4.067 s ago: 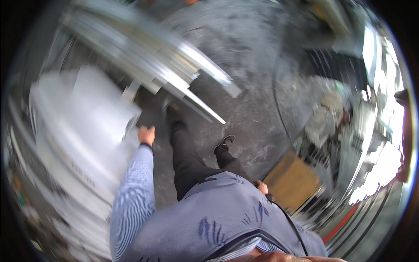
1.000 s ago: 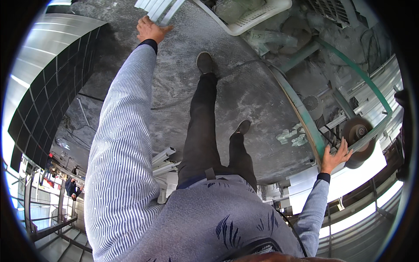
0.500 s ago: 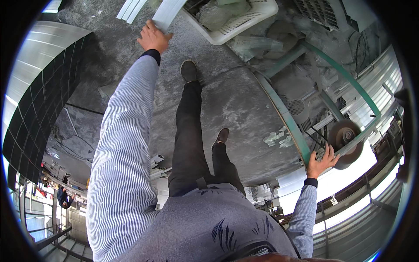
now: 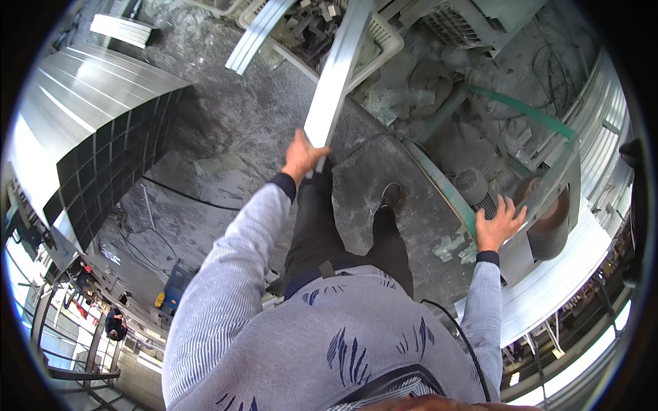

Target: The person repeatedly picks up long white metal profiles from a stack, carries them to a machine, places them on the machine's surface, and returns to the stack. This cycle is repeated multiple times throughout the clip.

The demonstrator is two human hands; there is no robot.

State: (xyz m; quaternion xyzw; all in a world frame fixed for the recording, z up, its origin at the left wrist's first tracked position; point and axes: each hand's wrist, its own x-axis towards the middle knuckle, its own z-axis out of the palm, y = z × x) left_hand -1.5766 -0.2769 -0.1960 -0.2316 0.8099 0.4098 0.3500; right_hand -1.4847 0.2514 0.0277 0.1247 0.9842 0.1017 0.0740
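My left hand (image 4: 305, 157) is closed round the near end of a long silver metal profile (image 4: 340, 75). The profile slants away from me, its far part passing over a white perforated crate (image 4: 385, 42). On the right, my right hand (image 4: 499, 223) rests at the near corner of a green metal frame (image 4: 439, 183), fingers spread and wrapped round nothing. Close beside those fingers is a brown wheel (image 4: 552, 229), partly behind the frame. A second, similar profile (image 4: 255, 38) lies farther off to the left of the held one.
Several dark small pieces (image 4: 308, 27) fill part of the crate. A finned motor (image 4: 473, 185) sits inside the green frame. Stacked long profiles (image 4: 103, 96) with dark ends stand at left. A black cable (image 4: 192, 195) crosses the floor. Another person (image 4: 116, 323) is far off at lower left.
My left hand has drawn the profile nearer and to the right, over the crate. My feet have shifted. My right hand stays by the frame's corner.
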